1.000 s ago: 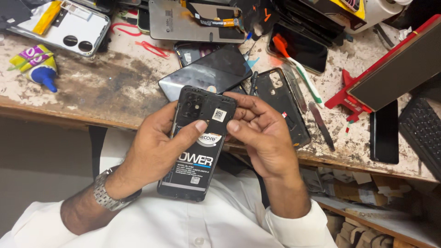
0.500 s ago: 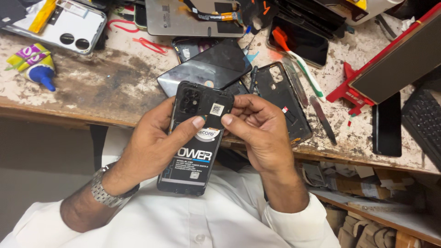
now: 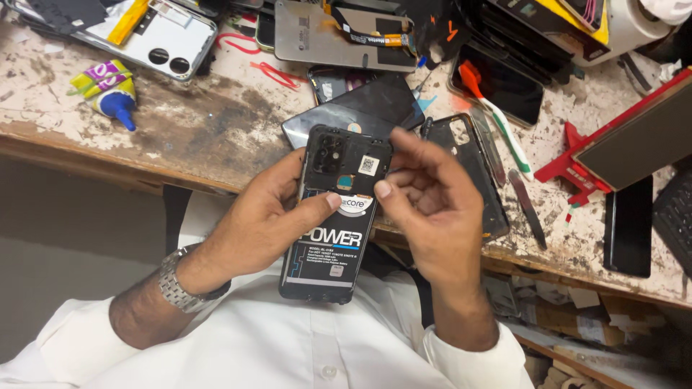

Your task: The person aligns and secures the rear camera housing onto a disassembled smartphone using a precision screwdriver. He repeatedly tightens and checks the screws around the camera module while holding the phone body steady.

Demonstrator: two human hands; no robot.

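Note:
My left hand (image 3: 263, 220) grips an opened black phone (image 3: 333, 216) with its back cover off, showing the black battery and camera module. Its thumb presses on the upper edge of the battery. My right hand (image 3: 425, 205) hovers at the phone's right side, fingers curled, thumb tip close to the battery's top; whether it pinches anything is not clear. A metal watch sits on my left wrist. The phone is held above my lap, just in front of the worn workbench edge (image 3: 108, 148).
On the bench lie a black back cover (image 3: 472, 169), a dark screen panel (image 3: 360, 108), a white phone back (image 3: 162, 36), a glue tube (image 3: 115, 90), a toothbrush (image 3: 497, 115), a metal pry tool (image 3: 528, 209), a red clamp frame (image 3: 627, 140) and a black phone (image 3: 629, 223).
My right hand has lifted its fingers off the phone's upper part and drawn slightly right. The left hand keeps its hold, thumb still on the battery.

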